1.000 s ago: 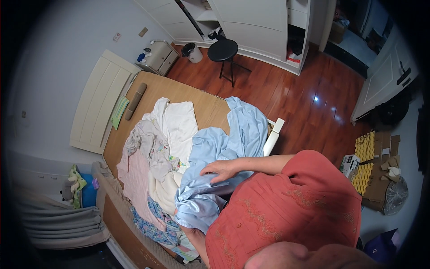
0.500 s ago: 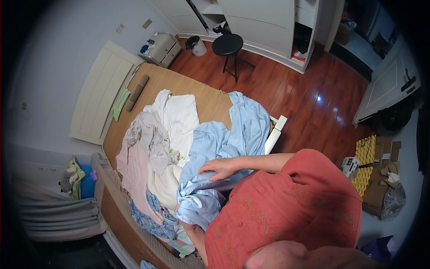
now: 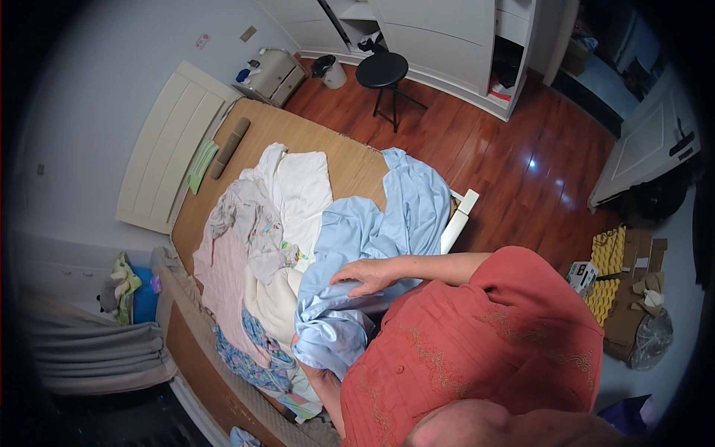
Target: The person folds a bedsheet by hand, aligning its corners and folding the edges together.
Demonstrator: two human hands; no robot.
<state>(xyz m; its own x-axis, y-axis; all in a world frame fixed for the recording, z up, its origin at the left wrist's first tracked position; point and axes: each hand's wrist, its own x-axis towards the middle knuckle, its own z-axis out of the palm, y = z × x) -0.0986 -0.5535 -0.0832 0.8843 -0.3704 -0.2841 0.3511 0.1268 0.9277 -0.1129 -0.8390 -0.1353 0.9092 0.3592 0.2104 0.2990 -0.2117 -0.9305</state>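
Note:
A large light blue cloth [image 3: 350,231], smooth and shiny in its nearest folds, is bunched across the near end of the bed and up against me. On top of it lies my right hand [image 3: 365,277], palm down, its fingers stretched out and slightly bent. My left hand [image 3: 299,353] is at the cloth's near left edge; folds cover nearly all its fingers, so its grip is hidden. Left of the blue cloth are a cream quilt [image 3: 272,307], a pale pink cloth [image 3: 220,276], a greyish cloth [image 3: 249,216] and a white cloth [image 3: 302,182].
The bed's woven mat [image 3: 298,127] shows beyond the cloths, with a brown bolster [image 3: 230,148] by the headboard [image 3: 179,145]. A blue floral cloth [image 3: 249,357] lies at the bed's left side. Across the floor stand a black stool [image 3: 381,71] and a waste bin [image 3: 329,72].
The view has tilted slightly, so the far side of the room sits a little higher or lower. Both hands keep nearly the same place at the blue cloth.

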